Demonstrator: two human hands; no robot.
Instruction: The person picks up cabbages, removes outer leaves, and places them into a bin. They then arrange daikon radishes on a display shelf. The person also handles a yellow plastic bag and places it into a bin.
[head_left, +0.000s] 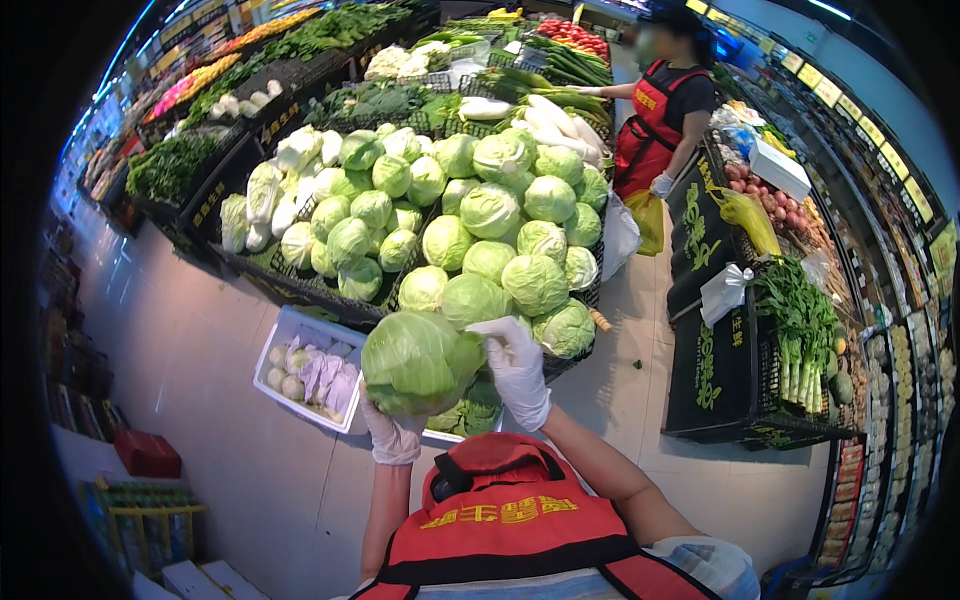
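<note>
A large green cabbage rests in my gloved left hand, which supports it from below; most of those fingers are hidden behind it. My right hand, in a white glove too, pinches an outer leaf at the cabbage's right side. Just beyond both hands rises a heap of round cabbages on the produce stand. Below the held cabbage, green leaves lie in a white box, partly hidden by my hands and red apron.
A white foam crate with round vegetables and purple wrapping stands on the floor at left. A co-worker in a red apron is beside the stand's far right, holding a yellow bag. A black-sided stand with leafy greens lies right.
</note>
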